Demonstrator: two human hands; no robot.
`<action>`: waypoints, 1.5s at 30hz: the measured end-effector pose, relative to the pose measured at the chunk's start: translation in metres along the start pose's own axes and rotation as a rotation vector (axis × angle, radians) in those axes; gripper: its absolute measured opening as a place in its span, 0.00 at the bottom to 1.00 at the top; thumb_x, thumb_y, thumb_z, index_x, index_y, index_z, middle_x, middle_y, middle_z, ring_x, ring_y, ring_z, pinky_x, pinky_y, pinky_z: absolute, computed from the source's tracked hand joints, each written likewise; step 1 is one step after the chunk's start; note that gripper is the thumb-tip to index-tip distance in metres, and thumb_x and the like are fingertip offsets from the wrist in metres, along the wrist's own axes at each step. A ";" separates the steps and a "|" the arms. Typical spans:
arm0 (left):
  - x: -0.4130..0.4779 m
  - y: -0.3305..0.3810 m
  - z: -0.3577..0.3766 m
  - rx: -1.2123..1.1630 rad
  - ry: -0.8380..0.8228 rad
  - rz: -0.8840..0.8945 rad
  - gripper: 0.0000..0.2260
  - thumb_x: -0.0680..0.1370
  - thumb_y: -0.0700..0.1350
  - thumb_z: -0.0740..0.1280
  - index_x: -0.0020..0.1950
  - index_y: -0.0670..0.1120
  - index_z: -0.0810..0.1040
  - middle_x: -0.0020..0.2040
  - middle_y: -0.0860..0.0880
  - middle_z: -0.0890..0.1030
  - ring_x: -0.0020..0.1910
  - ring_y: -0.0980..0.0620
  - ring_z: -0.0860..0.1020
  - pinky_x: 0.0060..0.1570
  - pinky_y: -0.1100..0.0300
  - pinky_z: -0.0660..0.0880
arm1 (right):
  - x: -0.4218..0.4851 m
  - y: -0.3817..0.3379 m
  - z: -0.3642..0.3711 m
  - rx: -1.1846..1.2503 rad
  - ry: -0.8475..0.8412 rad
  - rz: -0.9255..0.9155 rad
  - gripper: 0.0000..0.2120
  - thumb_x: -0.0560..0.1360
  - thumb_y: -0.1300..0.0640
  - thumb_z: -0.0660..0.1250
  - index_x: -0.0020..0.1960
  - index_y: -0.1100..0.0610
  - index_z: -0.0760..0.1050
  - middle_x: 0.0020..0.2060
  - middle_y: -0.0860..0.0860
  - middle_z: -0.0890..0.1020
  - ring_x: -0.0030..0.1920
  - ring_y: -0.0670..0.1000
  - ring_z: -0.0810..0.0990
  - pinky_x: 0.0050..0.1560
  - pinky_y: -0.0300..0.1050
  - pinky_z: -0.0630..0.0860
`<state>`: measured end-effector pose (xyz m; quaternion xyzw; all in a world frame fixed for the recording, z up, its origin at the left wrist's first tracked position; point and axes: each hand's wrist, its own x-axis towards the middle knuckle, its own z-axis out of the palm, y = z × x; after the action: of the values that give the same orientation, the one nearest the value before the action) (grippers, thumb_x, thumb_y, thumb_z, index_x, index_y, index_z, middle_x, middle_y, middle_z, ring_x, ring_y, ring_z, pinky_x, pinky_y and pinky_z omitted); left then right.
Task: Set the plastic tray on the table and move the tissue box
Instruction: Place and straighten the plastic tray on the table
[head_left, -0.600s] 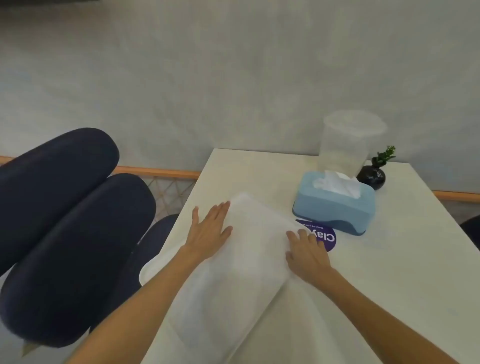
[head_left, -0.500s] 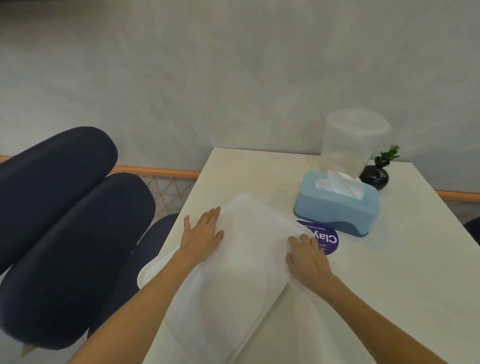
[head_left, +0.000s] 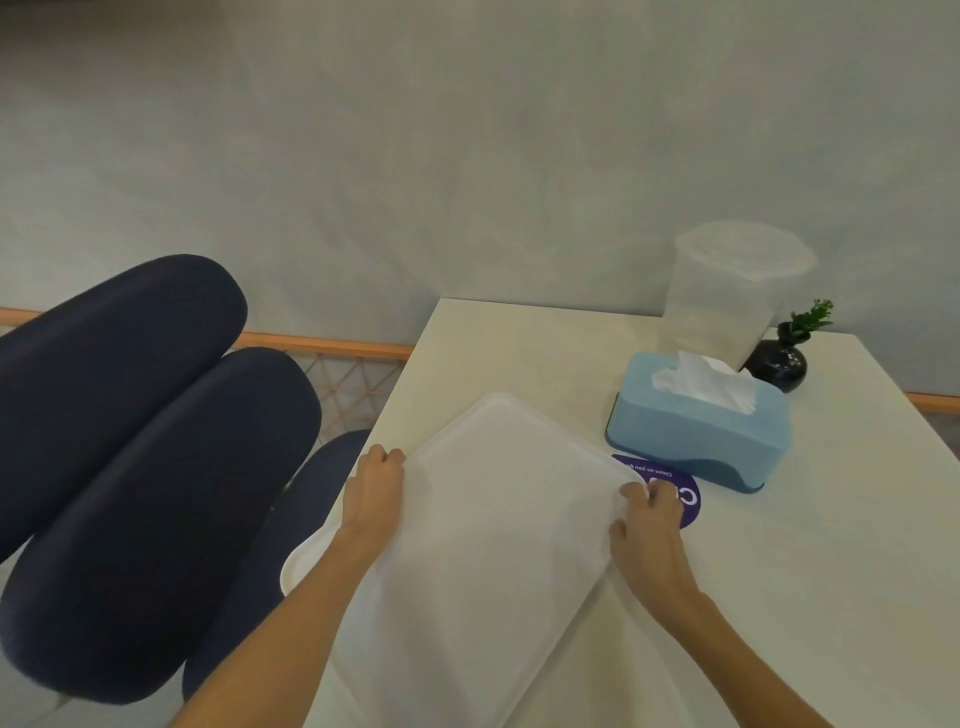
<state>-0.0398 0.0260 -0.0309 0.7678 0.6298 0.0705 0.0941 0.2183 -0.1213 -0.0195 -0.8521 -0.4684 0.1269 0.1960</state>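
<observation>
2 hands grip a translucent white plastic tray (head_left: 498, 545) that lies on the pale worktop (head_left: 810, 545), set at a slant with its near-left corner jutting out past the worktop's left edge. The left hand (head_left: 375, 493) is curled over the tray's left rim, fingers bent down around the edge; the right hand (head_left: 650, 525) is closed on the tray's right corner, fingers wrapped over the rim. Partly under that corner and the right hand lies a round purple sticker (head_left: 670, 491) with white print, of which only "Clean as you go" (seen upside down from this side) and a large "C" can be read; the rest is covered. The blue tissue box (head_left: 698, 421) stands just beyond the sticker, near the tray's far right edge but not touching it, with a white tissue (head_left: 706, 382) sticking up from its top slot. Behind the box stands a tall clear plastic container (head_left: 727, 296) with a lid on, and just to its right a small black vase (head_left: 779, 364) holding a green sprig (head_left: 813, 317), close to the grey wall (head_left: 467, 156). Off the worktop to the left are 2 dark blue padded chair backs (head_left: 135, 431), with an orange rail (head_left: 322, 345) running along the foot of the wall behind them.
</observation>
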 end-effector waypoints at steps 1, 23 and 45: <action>0.000 -0.001 -0.001 0.010 -0.001 0.002 0.14 0.80 0.36 0.60 0.66 0.42 0.72 0.60 0.43 0.75 0.58 0.45 0.75 0.56 0.51 0.77 | -0.001 -0.001 0.001 0.030 0.007 0.034 0.21 0.76 0.63 0.63 0.68 0.63 0.66 0.67 0.61 0.66 0.66 0.60 0.67 0.65 0.50 0.72; -0.017 -0.040 -0.018 -0.051 -0.027 -0.142 0.08 0.80 0.41 0.61 0.51 0.42 0.79 0.48 0.45 0.81 0.44 0.45 0.80 0.42 0.54 0.79 | 0.041 -0.045 0.002 0.196 -0.108 0.039 0.11 0.75 0.70 0.56 0.57 0.72 0.68 0.56 0.70 0.73 0.56 0.68 0.73 0.48 0.49 0.66; -0.034 -0.067 -0.023 -0.268 -0.078 -0.214 0.08 0.79 0.41 0.65 0.57 0.45 0.79 0.54 0.45 0.81 0.48 0.47 0.81 0.45 0.58 0.77 | 0.052 -0.076 0.016 0.002 -0.148 0.055 0.13 0.77 0.67 0.58 0.61 0.68 0.67 0.60 0.64 0.75 0.56 0.60 0.78 0.53 0.47 0.77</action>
<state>-0.1159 0.0066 -0.0241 0.6790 0.6888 0.1138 0.2270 0.1829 -0.0369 -0.0013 -0.8526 -0.4580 0.1956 0.1582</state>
